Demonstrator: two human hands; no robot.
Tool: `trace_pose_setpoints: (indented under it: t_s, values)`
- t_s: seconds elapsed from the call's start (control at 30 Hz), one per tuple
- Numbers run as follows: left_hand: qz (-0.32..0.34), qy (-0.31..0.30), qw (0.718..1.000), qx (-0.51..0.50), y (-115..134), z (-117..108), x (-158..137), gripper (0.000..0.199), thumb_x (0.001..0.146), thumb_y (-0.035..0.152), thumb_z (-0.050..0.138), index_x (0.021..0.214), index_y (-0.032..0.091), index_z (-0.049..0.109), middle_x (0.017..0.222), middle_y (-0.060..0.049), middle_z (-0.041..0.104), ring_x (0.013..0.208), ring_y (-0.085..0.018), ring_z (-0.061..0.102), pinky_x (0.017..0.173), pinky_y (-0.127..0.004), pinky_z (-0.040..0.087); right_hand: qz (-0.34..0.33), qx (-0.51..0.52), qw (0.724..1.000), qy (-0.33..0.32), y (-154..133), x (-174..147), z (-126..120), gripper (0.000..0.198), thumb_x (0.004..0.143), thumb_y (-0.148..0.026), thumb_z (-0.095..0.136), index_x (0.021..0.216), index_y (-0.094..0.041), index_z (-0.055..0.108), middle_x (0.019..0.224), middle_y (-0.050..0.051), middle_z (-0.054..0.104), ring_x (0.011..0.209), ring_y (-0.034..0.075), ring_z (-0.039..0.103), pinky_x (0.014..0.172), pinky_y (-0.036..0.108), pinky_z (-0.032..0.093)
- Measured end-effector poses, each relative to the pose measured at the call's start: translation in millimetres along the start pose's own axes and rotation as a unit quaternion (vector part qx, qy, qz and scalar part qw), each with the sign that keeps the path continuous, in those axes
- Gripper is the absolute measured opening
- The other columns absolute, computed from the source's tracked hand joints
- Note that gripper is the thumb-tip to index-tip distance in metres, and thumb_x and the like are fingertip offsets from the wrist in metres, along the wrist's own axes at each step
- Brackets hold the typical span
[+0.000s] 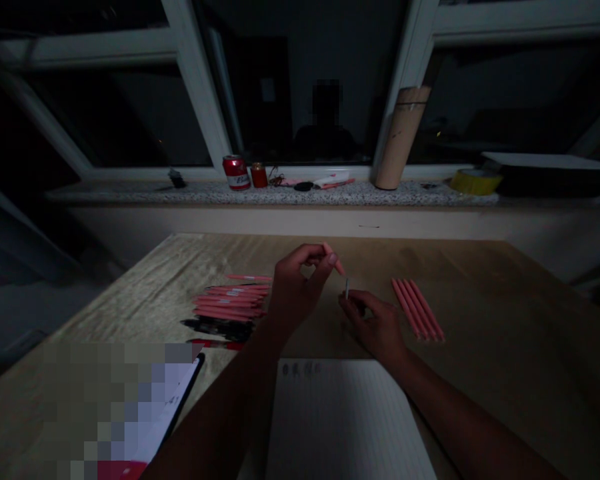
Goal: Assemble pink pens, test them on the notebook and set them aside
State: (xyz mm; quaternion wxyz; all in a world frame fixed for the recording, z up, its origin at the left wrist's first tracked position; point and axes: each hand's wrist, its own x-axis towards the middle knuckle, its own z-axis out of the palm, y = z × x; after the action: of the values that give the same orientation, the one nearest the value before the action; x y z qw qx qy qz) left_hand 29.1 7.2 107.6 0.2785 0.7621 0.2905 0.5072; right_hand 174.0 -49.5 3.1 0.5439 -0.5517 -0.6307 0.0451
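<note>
My left hand (297,283) is closed, pinching a pink pen barrel (338,264) between thumb and fingertips, tilted down to the right. Just below and to the right, my right hand (380,327) grips a thin light-grey piece (347,287) that stands upright from its fingertips; it looks like a pen refill, but is too small to be sure. The two parts are close, with a small gap. Left of my left hand lies a pile of pink pens (230,303). Right of my right hand, several pink pens (417,310) lie side by side in a row.
Black pens (217,327) and a red pen (215,345) lie below the pile. A lined notebook (345,420) is in front, a lit phone or tablet (173,403) at lower left. The sill holds a red can (237,173), a cardboard tube (403,140) and yellow tape (475,182).
</note>
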Motion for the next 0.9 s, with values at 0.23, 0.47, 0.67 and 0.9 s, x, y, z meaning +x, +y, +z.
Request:
trace_pose_setpoints:
  t_s: [0.23, 0.47, 0.67, 0.9]
  values:
    - [-0.102, -0.049, 0.991, 0.072, -34.3, -8.5, 5.4, 0.031, 0.082, 0.04, 0.048, 0.073, 0.015, 0.065, 0.063, 0.001, 0.062, 0.053, -0.008, 0.049, 0.052, -0.02, 0.038, 0.012, -0.005, 1.0, -0.008, -1.7, 0.7, -1.7, 0.016, 0.083, -0.028, 0.055, 0.087, -0.018, 0.065, 0.071, 0.003, 0.065, 0.057, 0.011, 0.055, 0.056, 0.024, 0.044]
    - [-0.151, -0.17, 0.923, 0.31, -62.2, -14.0, 0.0, 0.043, 0.08, 0.045, 0.043, 0.054, 0.018, 0.064, 0.053, -0.002, 0.057, 0.052, -0.013, 0.051, 0.052, -0.024, 0.033, 0.017, 0.012, 1.0, -0.006, 3.9, -1.3, -0.6, 0.016, 0.082, -0.029, 0.056, 0.089, -0.018, 0.065, 0.068, 0.002, 0.063, 0.057, 0.012, 0.055, 0.056, 0.024, 0.044]
    - [-0.211, -0.215, 0.852, 0.429, -83.2, -5.8, -11.0, 0.043, 0.08, 0.048, 0.04, 0.075, 0.016, 0.068, 0.074, -0.012, 0.066, 0.069, -0.021, 0.061, 0.06, -0.029, 0.043, 0.017, 0.012, 1.0, -0.013, 4.0, -1.0, -1.3, 0.016, 0.082, -0.029, 0.056, 0.088, -0.018, 0.065, 0.066, 0.001, 0.061, 0.057, 0.012, 0.054, 0.057, 0.025, 0.044]
    - [-0.222, -0.226, 0.814, 0.486, -95.3, -1.8, -18.4, 0.041, 0.081, 0.043, 0.039, 0.09, 0.013, 0.065, 0.085, -0.018, 0.066, 0.081, -0.029, 0.064, 0.066, -0.036, 0.047, 0.03, 0.019, 0.999, -0.013, 3.2, -2.0, -0.9, 0.017, 0.083, -0.031, 0.055, 0.088, -0.018, 0.065, 0.066, 0.002, 0.063, 0.057, 0.012, 0.055, 0.056, 0.025, 0.045]
